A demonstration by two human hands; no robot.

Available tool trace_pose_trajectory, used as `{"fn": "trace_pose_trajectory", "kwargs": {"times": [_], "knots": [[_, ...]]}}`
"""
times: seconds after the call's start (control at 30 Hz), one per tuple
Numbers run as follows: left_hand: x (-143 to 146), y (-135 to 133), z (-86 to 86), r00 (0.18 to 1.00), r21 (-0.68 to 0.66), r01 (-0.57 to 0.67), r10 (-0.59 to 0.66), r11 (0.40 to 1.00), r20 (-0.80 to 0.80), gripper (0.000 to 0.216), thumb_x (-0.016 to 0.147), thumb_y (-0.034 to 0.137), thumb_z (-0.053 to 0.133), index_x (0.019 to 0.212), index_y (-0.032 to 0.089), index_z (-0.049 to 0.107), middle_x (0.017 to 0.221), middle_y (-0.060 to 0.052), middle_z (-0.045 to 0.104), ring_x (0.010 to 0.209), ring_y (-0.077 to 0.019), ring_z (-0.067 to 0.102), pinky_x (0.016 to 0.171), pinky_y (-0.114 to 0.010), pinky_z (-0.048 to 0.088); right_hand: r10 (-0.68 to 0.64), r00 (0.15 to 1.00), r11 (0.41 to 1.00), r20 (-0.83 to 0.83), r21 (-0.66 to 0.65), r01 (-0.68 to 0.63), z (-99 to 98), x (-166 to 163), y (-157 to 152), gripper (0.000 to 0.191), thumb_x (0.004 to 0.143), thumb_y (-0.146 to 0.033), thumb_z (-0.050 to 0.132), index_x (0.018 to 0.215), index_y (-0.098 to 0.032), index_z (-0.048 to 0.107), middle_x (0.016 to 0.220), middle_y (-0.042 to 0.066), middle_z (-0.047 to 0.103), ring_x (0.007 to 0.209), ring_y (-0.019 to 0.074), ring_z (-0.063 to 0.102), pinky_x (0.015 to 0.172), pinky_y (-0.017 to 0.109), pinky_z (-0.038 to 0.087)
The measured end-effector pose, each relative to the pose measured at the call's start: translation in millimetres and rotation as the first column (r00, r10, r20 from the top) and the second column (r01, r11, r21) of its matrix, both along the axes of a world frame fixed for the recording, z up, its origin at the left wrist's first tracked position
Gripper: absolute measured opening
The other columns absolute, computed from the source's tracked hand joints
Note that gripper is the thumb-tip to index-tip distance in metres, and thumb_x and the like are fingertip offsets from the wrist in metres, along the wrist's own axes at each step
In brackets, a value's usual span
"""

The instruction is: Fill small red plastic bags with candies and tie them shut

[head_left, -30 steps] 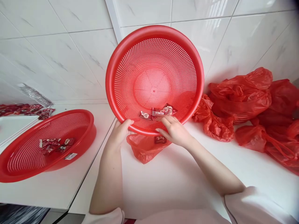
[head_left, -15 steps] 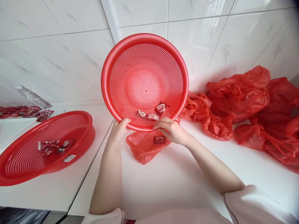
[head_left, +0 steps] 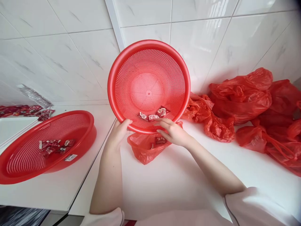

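A round red plastic colander [head_left: 148,67] is tilted so its inside faces me. My left hand [head_left: 118,131] is closed on its lower left rim, the thumb lying over the edge. Several small red-and-white wrapped packets [head_left: 152,117] rest low inside the colander. My right hand [head_left: 172,131] reaches over the lower right rim, fingers stretched and slightly apart, the tips beside the packets. I cannot tell whether they touch one. Under the rim sits an opened red plastic bag [head_left: 143,150] with a dark red packet [head_left: 161,140] in it; the colander hides the bag's back part.
A second red colander [head_left: 82,138] holding several packets leans at the left, near a white tray [head_left: 14,128] and more packets [head_left: 28,110]. Filled red plastic bags [head_left: 242,97] are piled at the right. A tiled wall [head_left: 199,40] stands behind the white table [head_left: 183,188].
The colander has shifted slightly right and down in the picture. My right fingers have spread apart at the rim. Something more shows in the bag beside the dark red packet.
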State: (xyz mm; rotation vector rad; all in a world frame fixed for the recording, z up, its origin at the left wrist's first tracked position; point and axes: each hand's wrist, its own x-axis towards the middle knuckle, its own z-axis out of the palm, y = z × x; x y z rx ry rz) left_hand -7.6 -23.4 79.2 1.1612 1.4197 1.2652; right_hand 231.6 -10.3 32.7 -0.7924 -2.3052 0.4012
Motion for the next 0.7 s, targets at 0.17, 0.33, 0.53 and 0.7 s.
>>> {"fn": "trace_pose_trajectory", "kwargs": {"times": [0.17, 0.33, 0.53, 0.7], "knots": [[11.8, -5.2, 5.8, 0.989, -0.034, 0.126, -0.122, 0.991, 0.087, 0.016, 0.071, 0.030, 0.065, 0.080, 0.018, 0.057, 0.092, -0.005, 0.066, 0.087, -0.0243, 0.066, 0.071, -0.039, 0.059, -0.125, 0.974, 0.992, 0.190, 0.029, 0.122, -10.5, 2.7, 7.1, 0.077, 0.091, -0.055, 0.054, 0.150, -0.009, 0.034, 0.153, 0.024, 0.036, 0.146, 0.0348, 0.026, 0.118, 0.064, 0.012], [11.5, -3.0, 4.4, 0.991, -0.039, 0.107, -0.103, 0.993, 0.090, 0.016, 0.070, 0.029, 0.065, 0.078, 0.019, 0.057, 0.086, -0.004, 0.065, 0.087, -0.0246, 0.066, 0.070, -0.039, 0.059, 0.132, 0.988, 0.987, 0.086, -0.103, -0.123, -6.4, 6.5, 7.7, 0.046, 0.088, -0.030, 0.065, 0.131, -0.016, 0.060, 0.133, 0.016, 0.060, 0.123, 0.0265, 0.057, 0.105, 0.043, 0.046], [-2.4, 0.8, 2.2, 1.000, 0.007, -0.010, 0.010, 1.000, 0.006, 0.019, 0.071, 0.030, 0.065, 0.087, 0.020, 0.062, 0.093, -0.004, 0.066, 0.092, -0.0248, 0.066, 0.072, -0.039, 0.060, -0.022, 0.953, 0.825, -0.303, -0.544, -0.154, 5.5, 3.4, -1.5, 0.031, 0.090, -0.037, 0.060, 0.112, -0.017, 0.068, 0.097, 0.003, 0.072, 0.090, 0.0211, 0.071, 0.082, 0.034, 0.059], [-8.4, 1.6, 4.4, 0.999, 0.001, -0.029, 0.029, 1.000, 0.033, 0.020, 0.071, 0.028, 0.065, 0.089, 0.019, 0.064, 0.096, -0.006, 0.068, 0.092, -0.0257, 0.067, 0.071, -0.038, 0.060, -0.067, 0.902, 0.582, -0.426, -0.751, -0.312, 7.5, 0.7, -2.4, 0.033, 0.081, -0.046, 0.069, 0.096, -0.017, 0.067, 0.088, 0.003, 0.070, 0.087, 0.0228, 0.072, 0.077, 0.034, 0.062]]}}
